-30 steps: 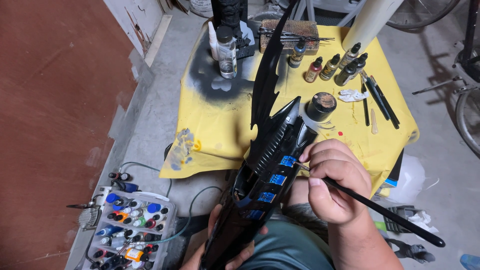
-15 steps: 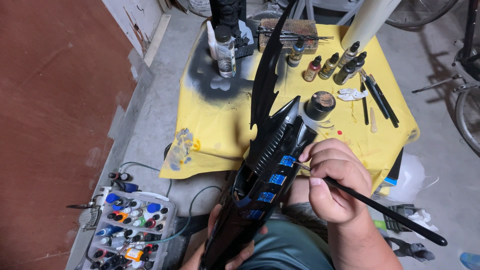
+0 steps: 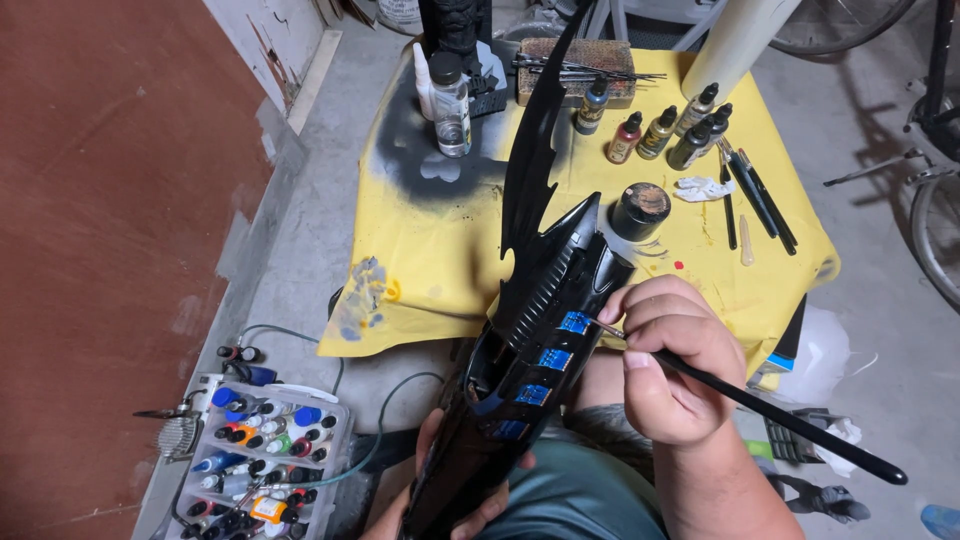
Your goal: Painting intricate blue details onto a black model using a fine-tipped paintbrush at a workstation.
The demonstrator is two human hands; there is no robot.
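A person's right hand [image 3: 668, 360] pinches a thin black paintbrush [image 3: 770, 412] between thumb and fingers, its tip touching the uppermost of several small blue panels [image 3: 573, 322] on the side of a long black finned model vehicle [image 3: 540, 330]. The brush handle runs back past the wrist toward the lower right. The left hand [image 3: 455, 500], only partly in view at the bottom edge, cups the lower end of the model from underneath, fingers curled against its dark hull; how firmly it grips appears uncertain from this angle. The model rests tilted across the person's lap, its tall fin rising over a low desk draped in yellow cloth [image 3: 440, 250].

Just beyond the model's nose on the cloth sits a round black paint jar [image 3: 640, 208]. Farther back stand a row of small dropper bottles [image 3: 655, 130], a clear glass jar [image 3: 451, 112] on a patch of black overspray, and a brown block [image 3: 575, 70] carrying thin tools. Several black-handled brushes [image 3: 755, 190] lie to the right, beside a crumpled white scrap [image 3: 703, 188].

On the concrete floor to the left, a clear plastic tray [image 3: 262, 460] holds many small paint bottles with coloured caps. A bicycle wheel [image 3: 935, 240] shows at the right edge.
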